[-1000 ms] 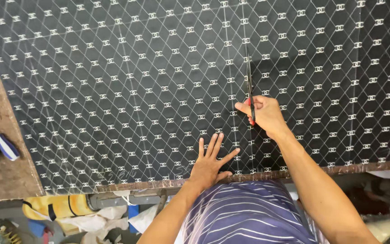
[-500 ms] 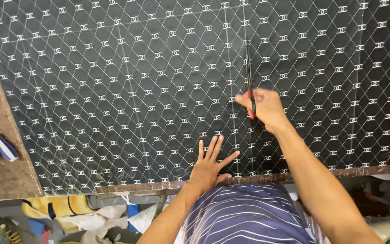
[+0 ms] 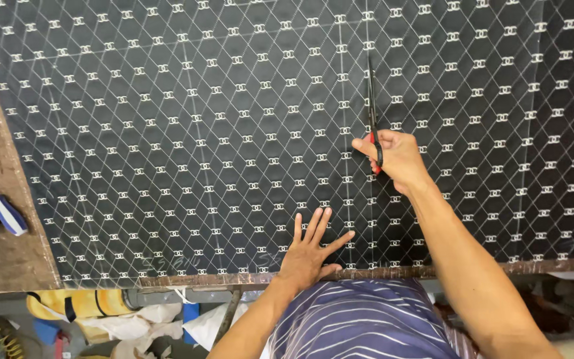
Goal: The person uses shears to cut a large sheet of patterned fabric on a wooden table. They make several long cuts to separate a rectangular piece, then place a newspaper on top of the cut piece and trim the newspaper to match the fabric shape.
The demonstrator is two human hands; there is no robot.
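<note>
A large sheet of black fabric (image 3: 187, 133) with a white diamond grid and small white emblems covers the table. My right hand (image 3: 396, 159) grips red-handled scissors (image 3: 372, 106), blades pointing away from me along a chalk line in the fabric. My left hand (image 3: 308, 249) lies flat on the fabric near the table's front edge, fingers spread, to the left of the cut line.
A screwdriver with a blue and white handle (image 3: 4, 211) lies on the bare wooden table (image 3: 1, 259) at the left. Below the front edge are a yellow bag (image 3: 74, 304) and white plastic bags (image 3: 147, 322) on the floor.
My right hand has moved the scissors farther away from me along the chalk line. My left hand has stayed flat in the same place.
</note>
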